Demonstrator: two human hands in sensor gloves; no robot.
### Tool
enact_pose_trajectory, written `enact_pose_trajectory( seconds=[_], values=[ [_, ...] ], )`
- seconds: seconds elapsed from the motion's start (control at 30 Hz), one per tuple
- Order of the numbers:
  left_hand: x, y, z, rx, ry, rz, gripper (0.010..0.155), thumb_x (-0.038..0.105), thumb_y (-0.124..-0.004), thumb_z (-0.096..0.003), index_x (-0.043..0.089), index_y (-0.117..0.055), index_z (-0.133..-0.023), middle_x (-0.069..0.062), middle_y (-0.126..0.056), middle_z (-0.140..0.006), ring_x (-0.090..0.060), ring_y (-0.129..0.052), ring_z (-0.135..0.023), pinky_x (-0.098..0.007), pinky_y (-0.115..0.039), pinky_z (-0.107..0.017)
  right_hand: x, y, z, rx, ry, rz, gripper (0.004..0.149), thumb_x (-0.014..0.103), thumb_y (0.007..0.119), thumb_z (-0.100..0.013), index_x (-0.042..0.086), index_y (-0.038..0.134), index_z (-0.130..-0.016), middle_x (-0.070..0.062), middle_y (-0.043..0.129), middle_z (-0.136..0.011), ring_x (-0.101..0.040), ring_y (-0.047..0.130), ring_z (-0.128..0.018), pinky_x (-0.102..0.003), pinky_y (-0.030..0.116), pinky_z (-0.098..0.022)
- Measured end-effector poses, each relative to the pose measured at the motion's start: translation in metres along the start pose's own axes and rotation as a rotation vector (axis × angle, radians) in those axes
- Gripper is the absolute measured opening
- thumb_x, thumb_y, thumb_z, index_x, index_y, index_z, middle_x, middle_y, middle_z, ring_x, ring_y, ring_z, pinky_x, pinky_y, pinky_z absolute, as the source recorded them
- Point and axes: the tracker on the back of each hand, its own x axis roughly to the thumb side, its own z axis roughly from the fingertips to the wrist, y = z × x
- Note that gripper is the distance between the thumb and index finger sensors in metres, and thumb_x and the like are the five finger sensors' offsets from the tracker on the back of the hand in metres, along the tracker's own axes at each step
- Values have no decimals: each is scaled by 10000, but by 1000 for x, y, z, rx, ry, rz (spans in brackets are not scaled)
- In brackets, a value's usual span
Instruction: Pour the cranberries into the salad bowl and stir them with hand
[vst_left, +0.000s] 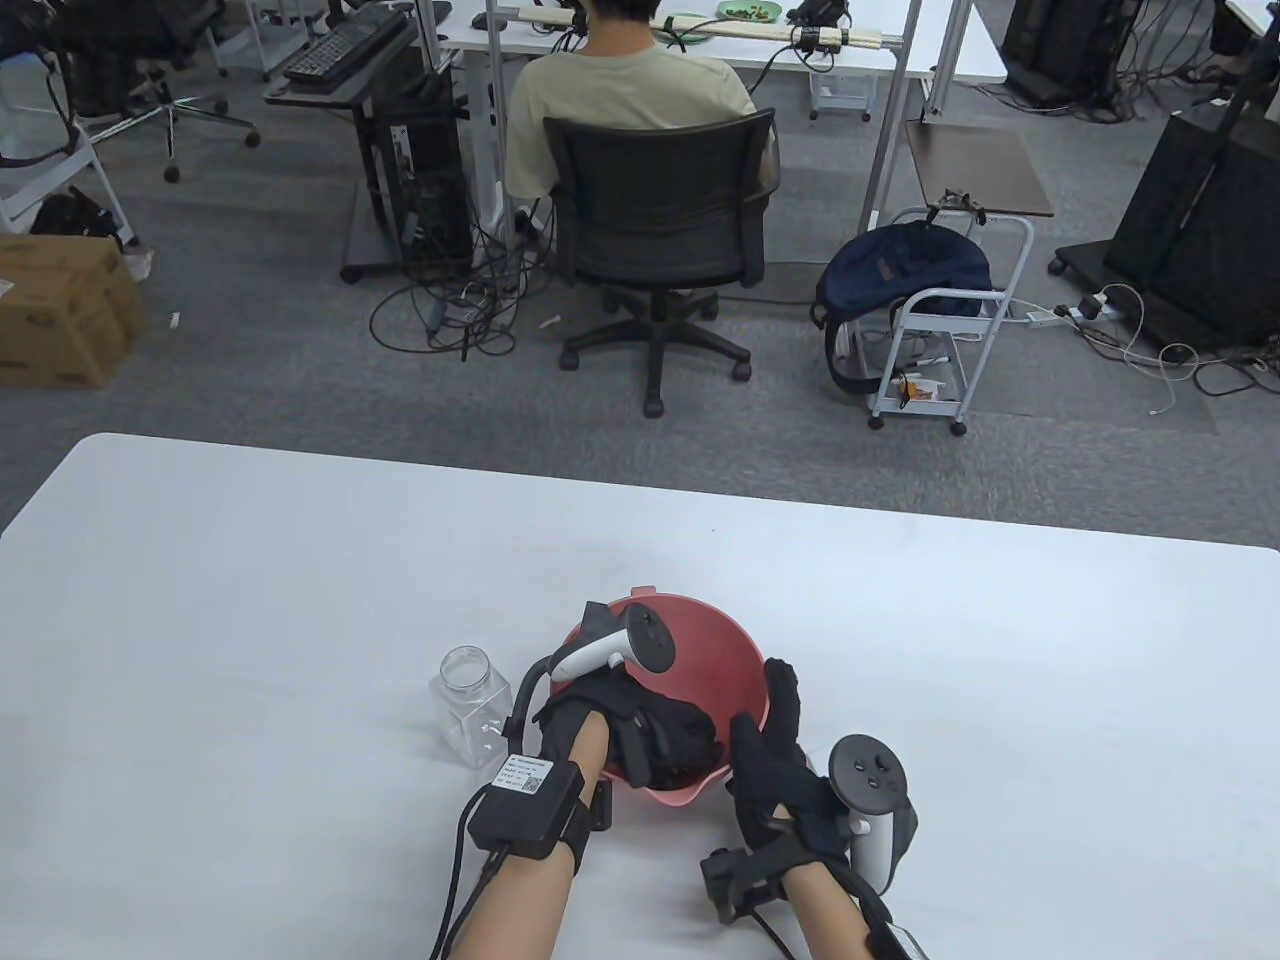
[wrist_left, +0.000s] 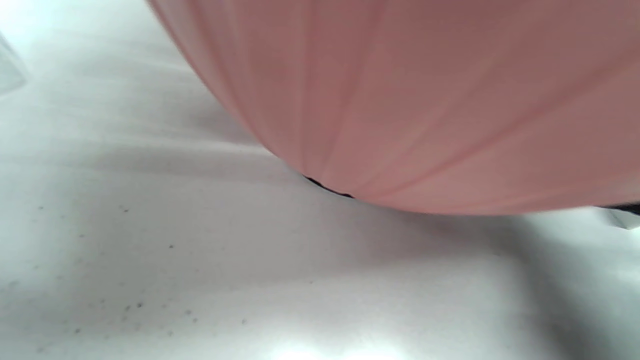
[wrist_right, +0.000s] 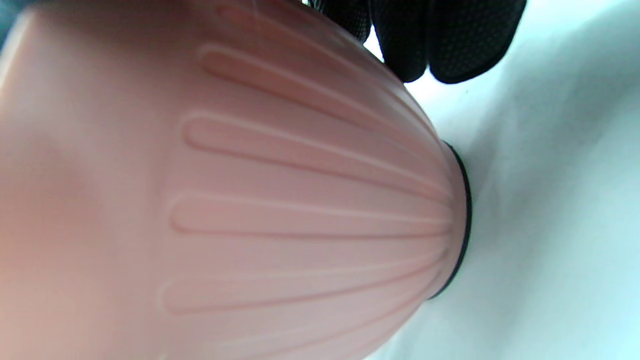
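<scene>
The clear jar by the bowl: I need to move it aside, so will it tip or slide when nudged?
The clear jar looks empty and thin-walled, so probably light and easy to slide on the smooth white table. It stands upright, lidless, taller than wide, so a high push may tip it. Its flat-sided body likely won't roll far.

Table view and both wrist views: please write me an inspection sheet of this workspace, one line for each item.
Surface: white table, a few small dark specks in the left wrist view.
Job's things: pink salad bowl upright on its dark base ring; clear jar without lid stands left of it, looks empty; cranberries hidden by the hand.
Clutter: nothing seen on the table.
Grippers: left hand reaches down inside the bowl; right hand holds the bowl's right rim and outer wall.
Cables: black leads run from the wrist units along both forearms.
Surroundings: seated person on an office chair, desks, backpack, floor cables.
</scene>
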Motion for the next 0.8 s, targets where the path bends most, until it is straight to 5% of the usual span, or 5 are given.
enact_pose_trajectory(
  seconds=[0.4, 0.8],
  values=[
    [0, 0, 0, 15, -12, 9, 665, 834, -751, -452, 736, -538, -1075, 455, -587, -1238, 21, -521, -1235, -388, -630, -892, 0, 0, 0, -1, -2, 3, 700, 736, 600, -487, 564, 173, -1014, -173, 468, -1152, -462, 681, -929, -538, 734, -596],
    [0, 0, -1, 27, -24, 24, 726, 816, -660, -559, 535, -405, -1178, 164, -509, -1310, -104, -551, -1225, -431, -640, -866, -1, 0, 0, -2, 2, -2, 699, 735, 602, -487, 564, 177, -1015, -173, 473, -1151, -462, 684, -928, -539, 734, -594]
  ],
)
